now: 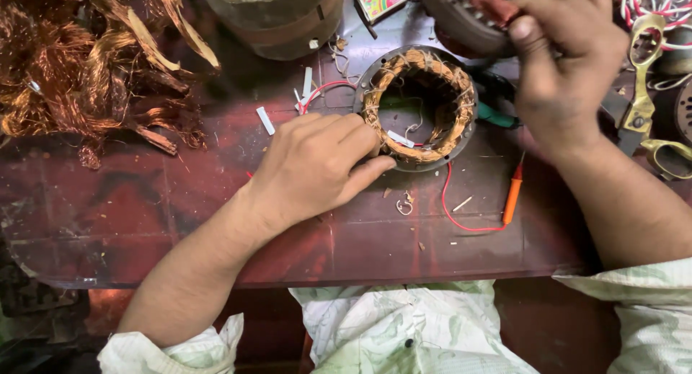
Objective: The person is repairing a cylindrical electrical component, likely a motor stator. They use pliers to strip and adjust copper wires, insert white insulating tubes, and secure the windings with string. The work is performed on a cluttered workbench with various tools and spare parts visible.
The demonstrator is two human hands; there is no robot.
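1. Motor stator [418, 107] lying flat on the dark red table [144, 201], copper windings already seated around the ring; judged well along, with loose wire tails and white insulation slips still sticking out.
2. Left hand [317, 165] resting at the stator's near-left rim, fingers curled together, thumb tip pressed against the outer ring; steadying, not lifting.
3. Right hand [562, 57] raised beyond and to the right of the stator, closed around a red-handled tool [494, 5]; tool tip hidden, so its kind not clear.
4. Left to do, at a guess: tucking or tying the stray ends and dressing the red lead wire [461, 215] that loops out toward the body.
5. Orange tester screwdriver [512, 194] lying just below the right wrist, near the wire loop.
6. Heap of scrap copper wire [86, 71] well to the far left of the left hand; brass scissors [641, 78] just right of the right hand.
7. Open tabletop mostly under and behind the left forearm; near table edge close below both wrists, little room on the right and far sides.
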